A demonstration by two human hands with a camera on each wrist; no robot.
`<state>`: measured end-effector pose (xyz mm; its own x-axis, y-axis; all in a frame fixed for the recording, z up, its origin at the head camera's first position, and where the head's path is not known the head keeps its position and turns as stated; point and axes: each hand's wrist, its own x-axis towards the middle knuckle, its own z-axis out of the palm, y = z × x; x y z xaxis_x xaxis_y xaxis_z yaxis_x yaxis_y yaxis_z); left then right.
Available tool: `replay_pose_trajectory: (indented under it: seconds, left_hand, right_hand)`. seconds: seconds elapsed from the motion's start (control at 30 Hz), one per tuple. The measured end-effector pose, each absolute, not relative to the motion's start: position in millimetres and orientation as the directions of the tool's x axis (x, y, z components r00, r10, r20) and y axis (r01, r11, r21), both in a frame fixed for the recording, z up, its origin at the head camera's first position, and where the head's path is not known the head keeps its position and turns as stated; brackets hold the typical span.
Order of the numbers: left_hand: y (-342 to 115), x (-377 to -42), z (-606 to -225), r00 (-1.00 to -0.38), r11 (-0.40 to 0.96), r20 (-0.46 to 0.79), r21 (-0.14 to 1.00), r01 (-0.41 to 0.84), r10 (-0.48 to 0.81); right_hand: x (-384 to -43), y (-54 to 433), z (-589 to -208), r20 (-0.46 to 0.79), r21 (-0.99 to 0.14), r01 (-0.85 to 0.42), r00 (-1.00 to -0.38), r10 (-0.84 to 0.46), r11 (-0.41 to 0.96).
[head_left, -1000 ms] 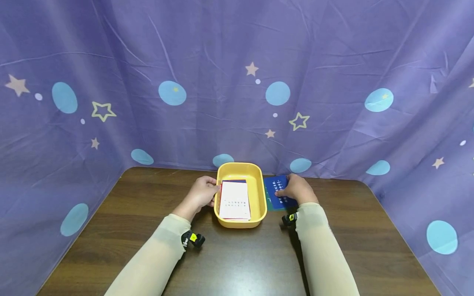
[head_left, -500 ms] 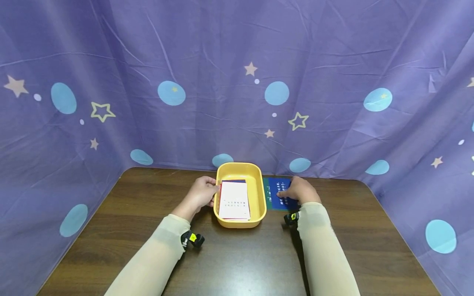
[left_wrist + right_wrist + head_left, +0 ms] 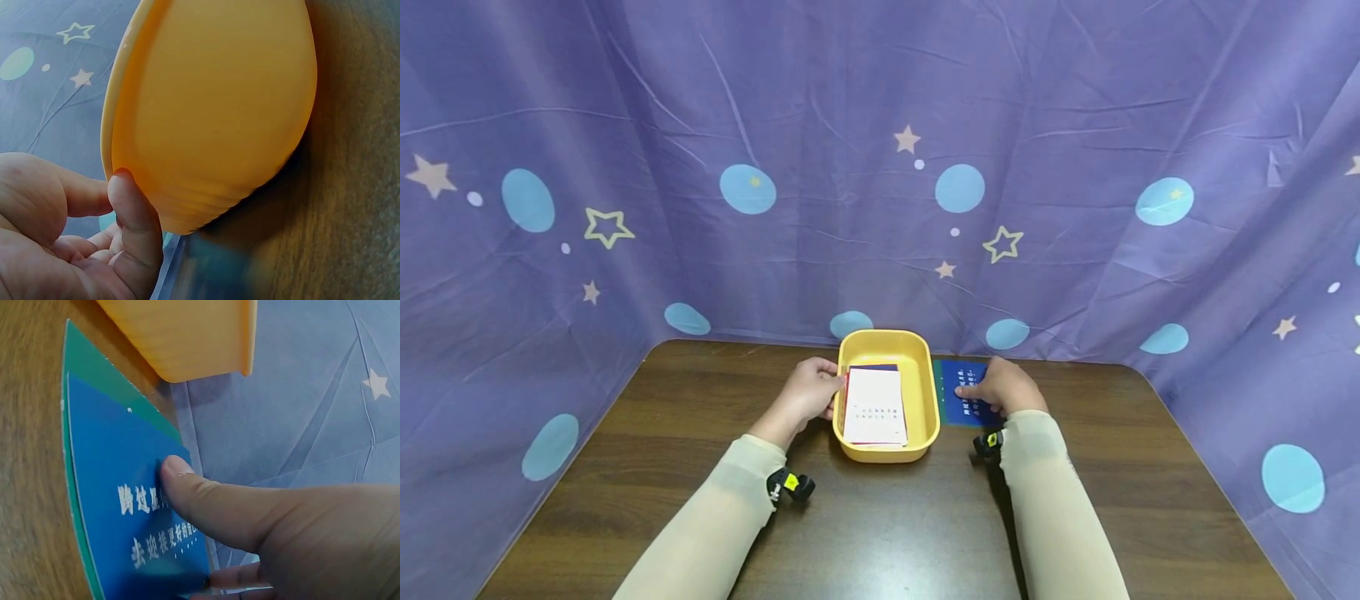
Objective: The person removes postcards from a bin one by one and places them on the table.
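My left hand [image 3: 808,390] pinches the left rim of a yellow plastic bin [image 3: 933,433]; the left wrist view shows thumb and finger on the rim of the bin [image 3: 212,94]. Inside lies a small stack of cards, topped by a white card [image 3: 874,404] with printed text, red and blue edges showing beneath. To the bin's right, my right hand [image 3: 1011,387] holds a blue card [image 3: 952,383] with white lettering. Its thumb lies on the blue card [image 3: 112,469], with other fingers at the far edge, partly hidden. A green card [image 3: 94,356] lies underneath.
The brown wooden table [image 3: 880,533] extends toward me and to both sides. A purple curtain [image 3: 850,250] with stars and blue ovals hangs right behind the bin, along the table's back edge.
Under my right thumb the blue card has slid right, then slightly back left over the green card, and now lies straighter. My left hand and the bin have stayed in place.
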<state>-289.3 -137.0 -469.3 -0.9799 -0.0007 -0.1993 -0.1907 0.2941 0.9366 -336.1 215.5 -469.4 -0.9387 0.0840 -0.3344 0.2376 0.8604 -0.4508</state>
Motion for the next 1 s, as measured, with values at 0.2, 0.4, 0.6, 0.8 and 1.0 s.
replay_pose_trajectory:
  seconds: [0.2,0.4,0.6,0.8,1.0]
  left_hand:
    - [-140.2,-288.2,-467.9,-0.980,0.281,-0.199,0.940,-0.192,-0.003]
    - [-139.8,-287.1,-464.8,-0.980,0.279,-0.198,0.942,-0.188,0.008]
    - [-138.0,-286.8,-465.1,-0.978,0.294,-0.211,0.935,-0.201,0.002]
    - [-136.7,-287.9,-468.0,-0.974,0.280,-0.226,0.935,-0.216,0.002]
    - [-137.0,-289.1,-466.8,-0.978,0.276,-0.209,0.940,-0.200,0.004]
  right_hand:
    - [-335.7,209.8,-466.7,-0.317,-0.431,0.217,-0.945,0.078,0.876]
    - [-336.4,212.4,-460.2,-0.302,-0.433,0.201,-0.951,0.068,0.879]
    - [-338.4,211.9,-445.8,-0.223,-0.590,0.100,-0.974,-0.043,0.802]
    - [-334.1,199.0,-428.8,-0.187,-0.741,0.047,-0.972,-0.139,0.670]
    - [-329.0,177.8,-418.4,-0.100,-0.777,-0.048,-0.975,-0.198,0.628]
